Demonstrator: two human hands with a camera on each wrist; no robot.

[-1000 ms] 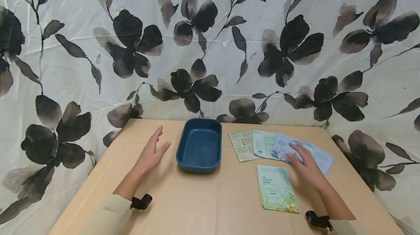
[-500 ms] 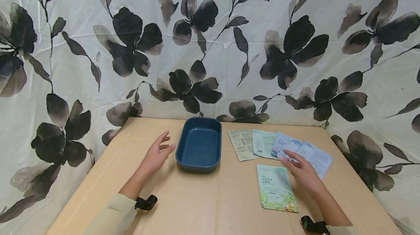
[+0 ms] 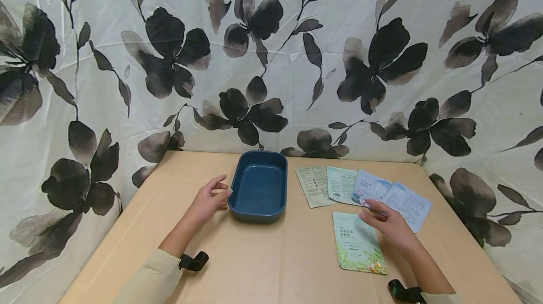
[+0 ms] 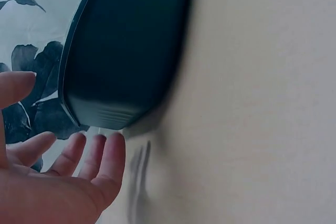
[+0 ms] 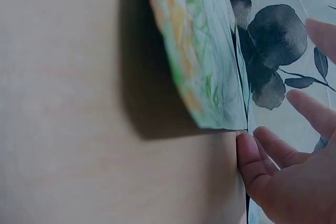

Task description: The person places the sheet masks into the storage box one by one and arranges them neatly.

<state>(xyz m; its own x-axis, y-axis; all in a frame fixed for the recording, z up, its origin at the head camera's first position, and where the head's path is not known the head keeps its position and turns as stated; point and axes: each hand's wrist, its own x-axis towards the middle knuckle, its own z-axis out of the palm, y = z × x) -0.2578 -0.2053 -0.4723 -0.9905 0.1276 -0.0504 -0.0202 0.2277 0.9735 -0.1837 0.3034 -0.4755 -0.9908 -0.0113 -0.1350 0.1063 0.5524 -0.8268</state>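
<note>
In the head view a deep blue rectangular dish (image 3: 259, 186) stands on the table. Beside its left wall my left hand (image 3: 209, 202) is held with loosely bent fingers and nothing in its grasp; the left wrist view puts the fingertips (image 4: 113, 145) close to the dish's end, contact unclear. My right hand (image 3: 390, 226) hovers with relaxed fingers between a green packet with grass and flowers (image 3: 358, 242) and a blue flowered packet (image 3: 369, 186). No packet is in it. In the right wrist view the green packet (image 5: 210, 77) lies beside the fingers.
Behind the right hand lie a grey-green printed packet (image 3: 315, 186), a mint packet (image 3: 341, 184) and a pale blue packet (image 3: 409, 205), partly overlapping. A white cloth with dark flowers (image 3: 271, 59) hangs along the table's (image 3: 254, 266) back edge.
My left hand has come right and slightly down, up to the dish, its fingers more bent. My right hand has drawn back a little leftward from the blue packets. The dish and packets stay put.
</note>
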